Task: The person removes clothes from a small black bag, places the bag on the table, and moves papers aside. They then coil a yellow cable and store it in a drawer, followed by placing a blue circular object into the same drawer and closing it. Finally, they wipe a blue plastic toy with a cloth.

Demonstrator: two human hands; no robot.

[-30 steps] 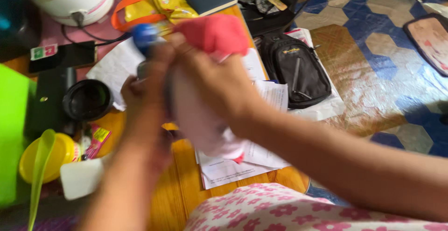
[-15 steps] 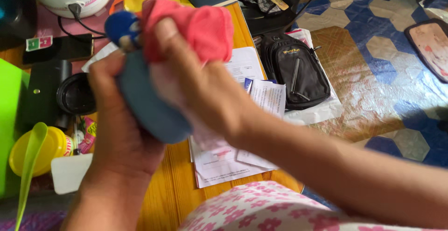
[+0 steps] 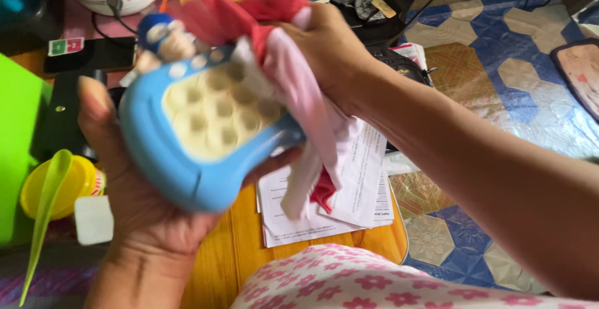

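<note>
The blue toy [image 3: 206, 128] is cradled face-up in the left hand [image 3: 134, 203], its grip closed underneath, so the cloth [image 3: 274, 40], bunched tightly in the right hand [image 3: 331, 50] at one o'clock, can be drawn across it.

Smooth, glossy blue plastic with matt cream rubbery bubbles: the toy [image 3: 206, 128] in the left hand [image 3: 134, 203]. Soft red-and-pink cloth [image 3: 293, 72] bunched in the right hand [image 3: 327, 50]. Beneath both, varnished wooden desk [image 3: 237, 253], matt white paper sheets [image 3: 349, 184].

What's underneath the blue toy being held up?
The left hand cups the blue bubble toy from below. Beneath it lie printed papers on the wooden table; the toy hides whatever lies directly behind it.
</note>
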